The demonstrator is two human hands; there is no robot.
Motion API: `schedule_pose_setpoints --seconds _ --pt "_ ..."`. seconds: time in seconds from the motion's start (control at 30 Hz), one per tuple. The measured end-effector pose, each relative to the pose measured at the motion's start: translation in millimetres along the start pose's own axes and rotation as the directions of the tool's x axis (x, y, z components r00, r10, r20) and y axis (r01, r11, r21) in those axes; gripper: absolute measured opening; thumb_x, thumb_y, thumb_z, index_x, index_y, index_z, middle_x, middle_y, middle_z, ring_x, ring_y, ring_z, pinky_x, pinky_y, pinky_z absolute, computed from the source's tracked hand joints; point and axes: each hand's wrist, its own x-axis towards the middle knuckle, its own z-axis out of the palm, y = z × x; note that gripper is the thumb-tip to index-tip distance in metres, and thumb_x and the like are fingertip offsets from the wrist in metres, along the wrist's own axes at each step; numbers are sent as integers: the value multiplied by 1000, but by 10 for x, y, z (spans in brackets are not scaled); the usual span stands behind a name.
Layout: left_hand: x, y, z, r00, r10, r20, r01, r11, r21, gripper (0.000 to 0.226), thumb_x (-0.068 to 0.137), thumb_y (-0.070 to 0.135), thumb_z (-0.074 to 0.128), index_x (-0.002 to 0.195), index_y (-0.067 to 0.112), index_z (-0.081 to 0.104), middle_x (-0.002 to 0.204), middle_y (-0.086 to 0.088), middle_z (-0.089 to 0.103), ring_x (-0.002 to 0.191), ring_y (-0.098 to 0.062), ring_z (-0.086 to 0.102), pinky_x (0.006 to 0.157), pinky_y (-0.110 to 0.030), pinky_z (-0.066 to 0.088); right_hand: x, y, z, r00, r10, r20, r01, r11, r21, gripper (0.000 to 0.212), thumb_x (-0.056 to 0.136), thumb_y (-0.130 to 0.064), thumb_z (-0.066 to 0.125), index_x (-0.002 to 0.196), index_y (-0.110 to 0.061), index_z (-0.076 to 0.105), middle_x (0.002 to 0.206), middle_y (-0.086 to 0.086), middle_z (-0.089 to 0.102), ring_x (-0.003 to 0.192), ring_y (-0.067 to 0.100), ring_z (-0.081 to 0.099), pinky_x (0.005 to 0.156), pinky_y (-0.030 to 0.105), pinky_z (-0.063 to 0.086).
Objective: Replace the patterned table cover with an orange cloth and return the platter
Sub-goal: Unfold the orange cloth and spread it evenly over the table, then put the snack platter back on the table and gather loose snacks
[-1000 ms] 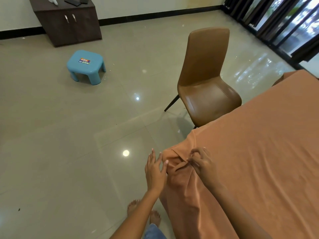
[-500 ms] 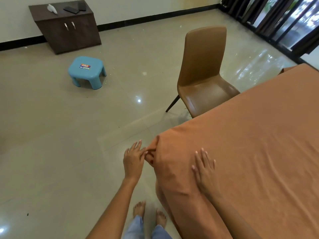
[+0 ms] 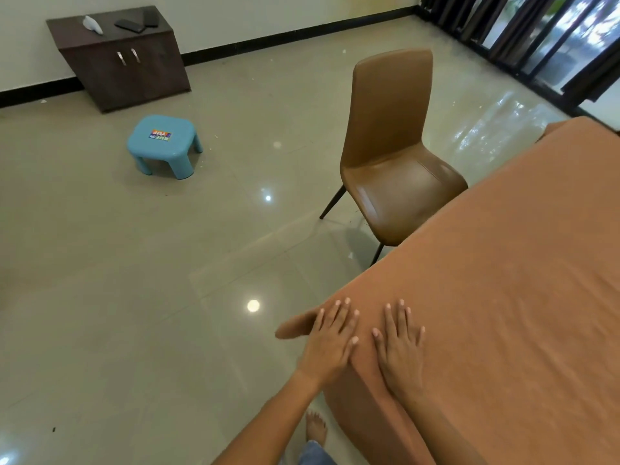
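Observation:
An orange cloth (image 3: pixel 496 297) covers the whole table on the right and hangs over its near edge. My left hand (image 3: pixel 330 342) lies flat with spread fingers on the table's near left corner, where a flap of cloth sticks out sideways. My right hand (image 3: pixel 401 347) rests flat on the cloth just to the right of it, fingers apart. Neither hand grips anything. The patterned cover and the platter are not in view.
A brown chair (image 3: pixel 392 156) stands tucked against the table's far side. A blue plastic stool (image 3: pixel 164 144) sits on the tiled floor to the left. A dark cabinet (image 3: pixel 120 58) with small items on top stands at the wall. Dark window bars (image 3: pixel 536 35) are at the top right.
Both hands let go of the bunched cloth corner and moved flat onto the tabletop. The corner, crumpled a second ago, now lies smooth with one flap sticking out.

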Motion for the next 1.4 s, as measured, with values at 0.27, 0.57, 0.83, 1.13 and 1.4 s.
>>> schedule_pose_setpoints --seconds 0.27,0.57,0.83,1.13,1.4 --pt "-31 -72 51 998 15 63 -20 996 82 56 99 43 27 148 16 30 156 -5 22 143 -23 23 111 -39 21 10 -81 50 999 39 12 -39 999 -1 66 96 -56 3 150 -23 19 159 2 9 146 18 8 113 51 12" --pt "169 444 143 982 115 151 -124 991 50 61 101 44 11 147 10 28 156 -6 21 145 -18 6 115 -36 8 -654 351 -3 966 256 -36 -255 966 40 57 98 -53 13 147 -29 26 157 -4 17 145 5 1 112 37 5" --pt "203 415 177 951 210 228 -231 971 66 62 99 48 15 144 12 37 151 -10 32 145 -18 12 115 -34 6 -1050 276 59 964 257 -73 -251 964 86 56 100 -51 19 145 -22 34 154 2 28 142 14 20 113 33 4" --pt "-234 1588 210 929 317 188 -304 948 -95 41 99 32 37 122 8 62 139 -15 49 134 -31 40 111 -41 28 -2196 1001 -357 678 621 -393 -411 764 498 40 97 -37 40 120 -15 63 133 0 56 119 13 52 100 29 41" --pt "-1488 3754 933 779 564 274 -499 822 -274 45 96 38 34 119 12 63 140 -12 49 133 -28 41 106 -41 39 -3870 2488 -888 544 766 -343 -424 603 676 22 93 -25 51 101 -15 69 97 -4 71 87 11 64 77 27 51"
